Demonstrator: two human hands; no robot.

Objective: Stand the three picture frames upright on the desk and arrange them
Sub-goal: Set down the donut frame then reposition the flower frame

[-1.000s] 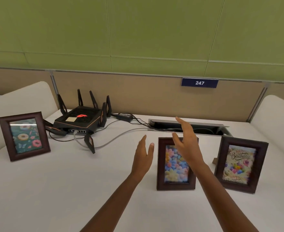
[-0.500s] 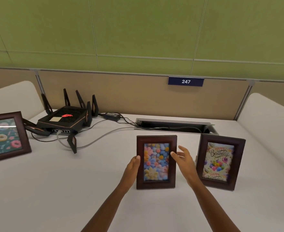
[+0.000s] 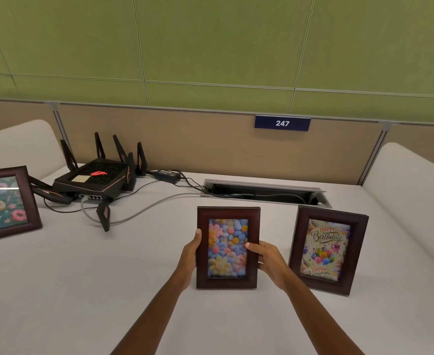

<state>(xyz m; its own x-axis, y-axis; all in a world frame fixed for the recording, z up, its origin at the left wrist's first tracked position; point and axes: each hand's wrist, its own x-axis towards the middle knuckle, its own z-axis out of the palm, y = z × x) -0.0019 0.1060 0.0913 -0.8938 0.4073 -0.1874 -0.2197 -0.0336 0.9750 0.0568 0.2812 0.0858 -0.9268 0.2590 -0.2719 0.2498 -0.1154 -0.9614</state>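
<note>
Gripping the flower frame (image 3: 227, 248) by its two side rails, left hand (image 3: 190, 254) and right hand (image 3: 268, 260) have closed on it after hovering open a second ago, in the head view. It stands upright mid-worktop (image 3: 83, 290), just beside the birthday frame (image 3: 327, 249), with the doughnut frame (image 3: 4, 202) well apart at the left edge near the router (image 3: 95, 179). All three look upright, so my judgement is that only spacing and alignment remain.
</note>
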